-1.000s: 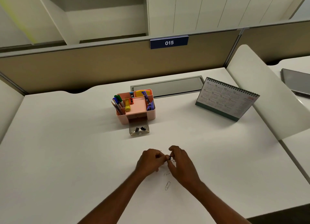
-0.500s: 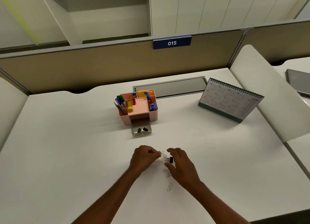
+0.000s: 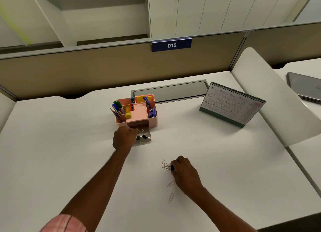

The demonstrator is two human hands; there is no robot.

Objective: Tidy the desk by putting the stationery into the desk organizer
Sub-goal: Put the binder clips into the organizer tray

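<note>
The desk organizer, pink, stands mid-desk with pens and markers already in its compartments; its clear drawer is pulled out in front and holds a few black binder clips. A second ago both hands were together over the loose clips near the desk's front edge. The left hand has since travelled to the drawer and pinches a small clip over it, not yet released. The right hand stays back, fingers closed on a black binder clip touching a cluster of paper clips. Two more paper clips lie on the desk just beside it. Judgement: sorting is under way, one deposit imminent, several clips outstanding
</note>
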